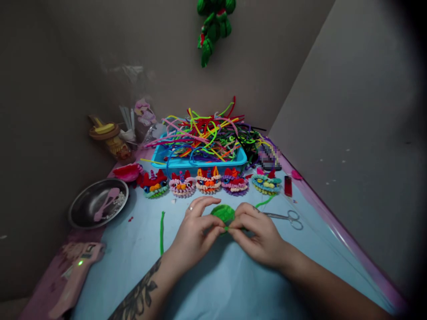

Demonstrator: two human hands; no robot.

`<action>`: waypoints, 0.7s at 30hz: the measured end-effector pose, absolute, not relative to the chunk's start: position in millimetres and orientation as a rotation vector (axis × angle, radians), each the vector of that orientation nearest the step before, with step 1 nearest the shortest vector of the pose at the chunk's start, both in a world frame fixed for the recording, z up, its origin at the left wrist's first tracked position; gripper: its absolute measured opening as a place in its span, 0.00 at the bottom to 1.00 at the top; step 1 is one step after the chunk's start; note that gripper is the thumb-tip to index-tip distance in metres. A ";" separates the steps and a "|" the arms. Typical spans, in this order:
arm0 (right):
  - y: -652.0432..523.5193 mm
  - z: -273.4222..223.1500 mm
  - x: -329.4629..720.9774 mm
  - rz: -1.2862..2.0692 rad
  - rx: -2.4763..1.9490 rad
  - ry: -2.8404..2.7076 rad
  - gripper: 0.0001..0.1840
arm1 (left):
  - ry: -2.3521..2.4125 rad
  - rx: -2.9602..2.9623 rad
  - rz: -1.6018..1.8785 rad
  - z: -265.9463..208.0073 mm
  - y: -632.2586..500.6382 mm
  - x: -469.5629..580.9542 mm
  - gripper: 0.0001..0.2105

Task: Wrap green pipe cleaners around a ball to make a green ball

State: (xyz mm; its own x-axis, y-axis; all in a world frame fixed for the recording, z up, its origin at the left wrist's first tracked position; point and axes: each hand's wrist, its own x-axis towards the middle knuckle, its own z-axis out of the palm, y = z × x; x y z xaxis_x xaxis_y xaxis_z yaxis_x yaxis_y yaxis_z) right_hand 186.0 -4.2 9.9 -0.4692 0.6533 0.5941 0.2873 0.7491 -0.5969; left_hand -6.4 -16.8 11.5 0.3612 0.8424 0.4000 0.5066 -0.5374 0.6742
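A: What is the setting?

B: Grey walls (173,66) meet behind a blue cloth (130,249), with a pink edge (347,242) down the right side.

A: Where is the green piece (225,213)?

B: In the middle, between the left hand (200,229) and the right hand (256,231). Both have thumb and fingertips pinched on its near rim, nearly meeting there.

A: Why grip it so?

B: Probably the left steadies the rim while the right works the same spot. The round far side is left showing.

A: And the things around?

B: A row of five fuzzy faces (208,180) stands just beyond, perhaps lined up to be out of the way. Behind it a tray (230,165) is heaped with pipe cleaners (207,133), seemingly within reach.

A: How much room for moving?

B: The scissors (283,217) lie just right of the right hand, their tips hidden behind it, so a swing that way could knock them. A green stick (162,233) lies beside the left wrist; farther left are the bowl (75,204) and a pink tool (80,271). The far row limits reaching forward; toward the near side, plain cloth stretches between the forearms.
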 end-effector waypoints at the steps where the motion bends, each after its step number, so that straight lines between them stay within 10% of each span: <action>1: -3.9 10.2 186.0 0.537 -0.707 -2.072 0.06 | 1.169 2.179 1.021 11.7 -16.6 -6.3 0.05; 21: -2.4 12.3 191.5 0.415 -0.397 -2.209 0.09 | 0.863 2.059 0.658 24.2 -15.8 -12.7 0.01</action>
State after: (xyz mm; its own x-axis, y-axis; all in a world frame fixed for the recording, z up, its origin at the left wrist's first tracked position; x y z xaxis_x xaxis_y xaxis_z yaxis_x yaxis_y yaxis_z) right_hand 191.5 -2.4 12.3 -0.6030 0.4163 0.6805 0.1408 0.8952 -0.4229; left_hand -12.7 -15.8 24.2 0.6333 0.7588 0.1519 0.3477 -0.4543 0.8202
